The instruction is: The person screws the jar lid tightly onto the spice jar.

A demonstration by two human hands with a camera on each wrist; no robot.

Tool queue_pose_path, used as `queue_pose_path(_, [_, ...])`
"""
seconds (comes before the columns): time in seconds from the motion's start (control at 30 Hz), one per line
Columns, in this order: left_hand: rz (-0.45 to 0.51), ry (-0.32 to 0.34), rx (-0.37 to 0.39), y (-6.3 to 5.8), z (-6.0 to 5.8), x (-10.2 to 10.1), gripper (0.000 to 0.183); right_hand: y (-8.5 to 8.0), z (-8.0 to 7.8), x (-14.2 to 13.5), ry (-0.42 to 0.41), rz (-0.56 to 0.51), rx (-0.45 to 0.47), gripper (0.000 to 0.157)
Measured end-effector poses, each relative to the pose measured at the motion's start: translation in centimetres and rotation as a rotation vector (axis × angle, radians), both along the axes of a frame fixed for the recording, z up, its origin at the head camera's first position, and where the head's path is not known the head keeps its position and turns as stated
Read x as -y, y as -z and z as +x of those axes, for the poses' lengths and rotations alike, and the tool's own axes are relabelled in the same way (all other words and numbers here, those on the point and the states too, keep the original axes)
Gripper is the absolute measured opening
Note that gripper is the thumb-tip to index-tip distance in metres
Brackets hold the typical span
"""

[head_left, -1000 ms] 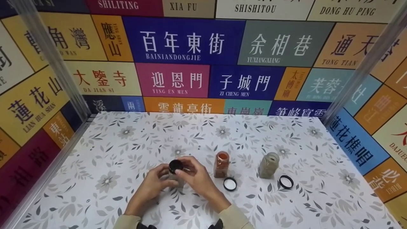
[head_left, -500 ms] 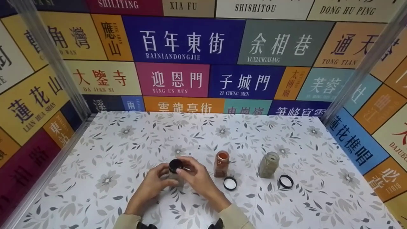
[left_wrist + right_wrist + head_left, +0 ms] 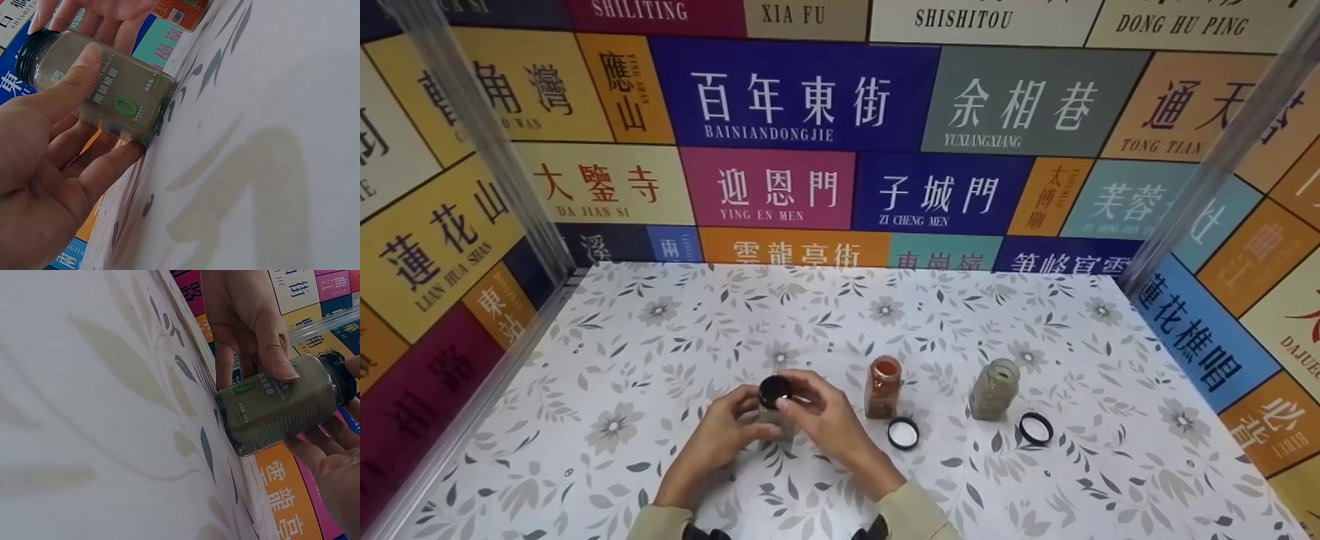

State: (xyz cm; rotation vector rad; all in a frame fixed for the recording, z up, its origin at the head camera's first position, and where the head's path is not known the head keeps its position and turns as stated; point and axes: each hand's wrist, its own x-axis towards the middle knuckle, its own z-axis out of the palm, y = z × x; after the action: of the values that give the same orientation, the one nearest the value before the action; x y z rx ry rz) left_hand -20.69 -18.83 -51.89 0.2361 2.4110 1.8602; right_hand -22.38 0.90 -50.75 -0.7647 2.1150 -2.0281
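A clear spice jar [image 3: 132, 84] of grey-brown powder, with green and white print, stands upright on the table between both hands. My left hand [image 3: 720, 431] holds its body, thumb across the front and fingers behind. With thumb and fingers, my right hand [image 3: 829, 420] grips the black lid [image 3: 775, 390], which sits on the jar's neck. In the right wrist view the jar's base [image 3: 239, 444] meets the tabletop. The right fingertips are partly cut off at that view's edge.
Right of the hands stands an uncapped jar of reddish powder [image 3: 883, 390], its black-rimmed lid [image 3: 903, 433] lying in front. Farther right are an uncapped greenish-grey jar [image 3: 995, 390] and another lid [image 3: 1036, 429]. Sign-covered walls [image 3: 795, 97] enclose the flower-patterned table [image 3: 660, 480].
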Motion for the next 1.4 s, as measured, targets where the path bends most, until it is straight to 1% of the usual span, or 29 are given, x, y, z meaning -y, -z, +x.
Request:
queue_pose_path(0.07, [-0.004,-0.004,-0.005,0.01,0.04,0.0,0.057,0.06,-0.01,0.11,0.007,-0.006,-0.001,0.044])
queue_pose_path(0.23, [0.012,-0.002,-0.006,0.04,0.12,0.02,0.056,0.11,-0.04,0.34,0.017,-0.024,0.025,0.046])
queue_pose_path(0.37, [0.023,0.008,-0.007,-0.02,0.2,0.13,0.055,0.12,-0.03,0.2,-0.004,-0.018,0.038,0.049])
queue_pose_path(0.47, [0.007,0.006,-0.007,0.0,0.13,0.19,0.055,0.1,-0.02,0.05,-0.013,0.006,0.031,0.051])
queue_pose_path(0.57, [-0.001,-0.001,-0.005,0.08,0.03,0.16,0.055,0.06,-0.01,0.06,-0.005,0.02,0.013,0.049])
queue_pose_path(0.67, [-0.007,-0.005,-0.007,0.11,0.0,0.13,0.055,0.01,0.01,0.14,-0.002,0.012,0.006,0.047])
queue_pose_path(0.9, [0.005,0.015,-0.039,0.02,0.05,0.17,0.055,-0.07,0.06,0.23,0.007,0.01,0.007,0.046])
queue_pose_path(1.13, [0.002,0.025,-0.055,0.04,-0.03,0.07,0.052,-0.27,0.21,0.26,0.015,0.099,-0.019,0.056])
queue_pose_path(1.23, [-0.007,0.018,-0.047,0.07,-0.09,0.04,0.053,-0.38,0.29,0.42,0.022,0.102,-0.032,0.053])
queue_pose_path(1.4, [-0.033,-0.008,-0.028,-0.06,-0.04,-0.07,0.055,-0.55,0.42,0.68,0.06,0.116,-0.05,0.047])
